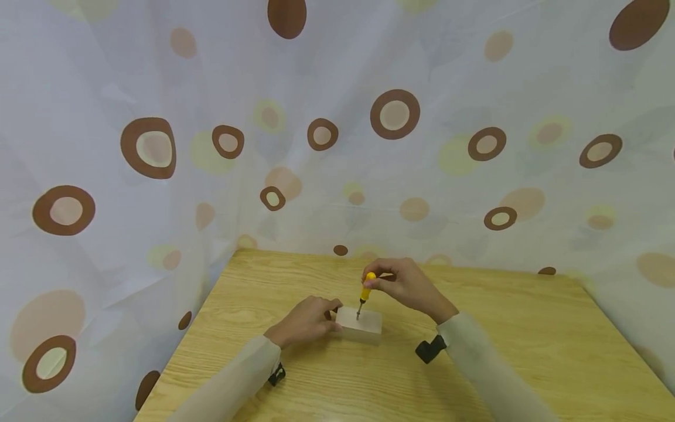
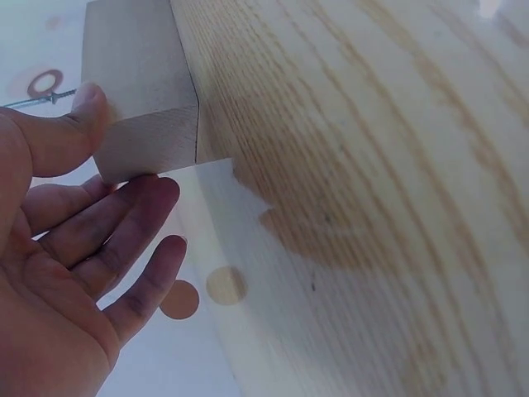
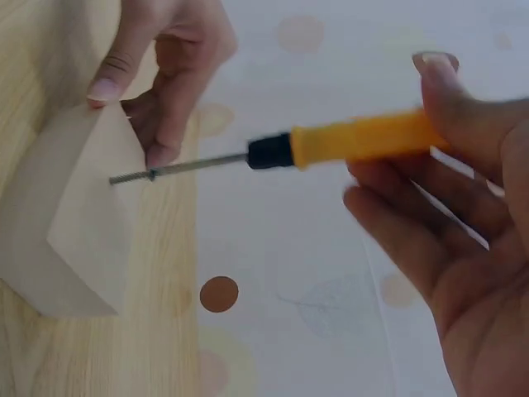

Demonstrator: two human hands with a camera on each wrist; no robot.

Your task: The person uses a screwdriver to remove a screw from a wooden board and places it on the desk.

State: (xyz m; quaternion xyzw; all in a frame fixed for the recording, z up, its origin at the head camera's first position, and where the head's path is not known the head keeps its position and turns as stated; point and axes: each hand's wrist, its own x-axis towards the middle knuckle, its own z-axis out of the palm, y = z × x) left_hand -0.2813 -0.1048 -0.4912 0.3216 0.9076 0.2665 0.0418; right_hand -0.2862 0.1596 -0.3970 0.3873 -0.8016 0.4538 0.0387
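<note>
Left hand (image 1: pixel 307 320) pinches the block (image 1: pixel 369 323), stretching lengthwise rightward from it; my right hand (image 1: pixel 405 285), raised above, grips the screwdriver (image 1: pixel 367 289), slanting steeply down to the screw (image 3: pixel 131 177).

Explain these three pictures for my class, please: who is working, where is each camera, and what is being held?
There is no robot: a person works with bare hands. The wide picture comes from a head-worn camera, looking forward and down; the close ones come from the left wrist camera and right wrist camera.

On the wood-grain table lies a pale wooden block. The left hand pinches one end of it. The right hand holds a yellow-handled screwdriver, its tip at the head of a metal screw standing on the block's upper face. Behind hangs a patterned sheet.
</note>
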